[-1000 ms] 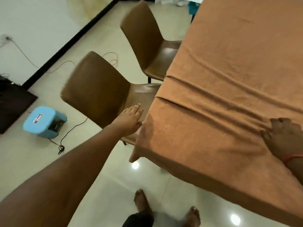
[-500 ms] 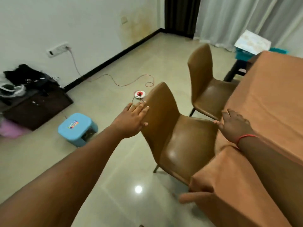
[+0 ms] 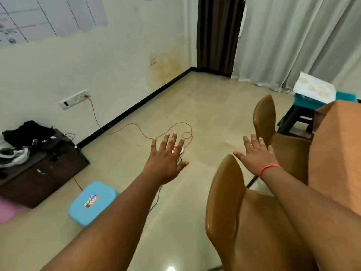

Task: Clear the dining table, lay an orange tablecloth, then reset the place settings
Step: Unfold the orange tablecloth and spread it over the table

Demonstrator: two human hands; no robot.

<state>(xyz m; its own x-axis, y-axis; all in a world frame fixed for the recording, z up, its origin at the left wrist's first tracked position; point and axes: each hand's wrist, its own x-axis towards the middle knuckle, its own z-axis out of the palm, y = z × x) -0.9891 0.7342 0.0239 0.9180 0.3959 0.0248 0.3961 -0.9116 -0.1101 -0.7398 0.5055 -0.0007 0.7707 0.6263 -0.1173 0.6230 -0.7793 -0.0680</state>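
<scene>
The orange tablecloth (image 3: 336, 153) covers the dining table at the right edge and hangs down its side. My left hand (image 3: 166, 159) is stretched out over the floor, fingers spread, holding nothing. My right hand (image 3: 256, 155), with a red band on the wrist, hovers with spread fingers just above the top of the near brown chair's (image 3: 230, 208) backrest. I cannot tell if it touches the chair. Neither hand is on the cloth. No place settings are in view.
A second brown chair (image 3: 265, 118) stands further along the table. Beyond it is a dark stool (image 3: 297, 120) with a teal tray and papers. A blue plastic stool (image 3: 91, 202), a red cable (image 3: 140, 130) and a dark low cabinet (image 3: 39, 173) lie to the left.
The view has swung up and left, away from the table. My right hand left the cloth's edge and rose over the near chair's back. My left hand came off that chair's back.
</scene>
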